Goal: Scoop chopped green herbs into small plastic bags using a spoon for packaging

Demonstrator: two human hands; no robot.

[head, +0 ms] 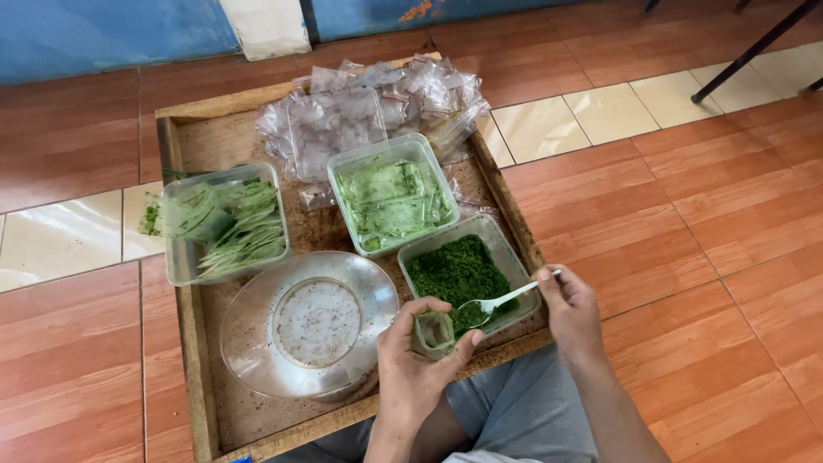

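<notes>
So the left hand (413,364) has its fingers wrapped around a little green leaf cone (433,333), open end facing up, held right over the near edge of the wooden tray (190,343). The right hand (573,310) has its fingers pinched on the handle of a white plastic spoon (500,298), and the bowl of the spoon is down in the chopped green stuff inside a clear rectangular container (464,273) at the tray's near right corner. Cone and spoon tip are just beside each other, not touching as far as I can see.

The tray sits on a tiled floor (720,223), with the person's grey-clad legs under its near edge. Also on it: a round clear lid or dish (309,324), empty-looking, in the near middle; a clear tub of cut green leaf strips (225,221) by the left edge; another clear tub with flat green pieces (392,194) in the centre; and a heap of small clear plastic bags (377,99) along the far edge, with one more clear container (336,129) resting on them.
</notes>
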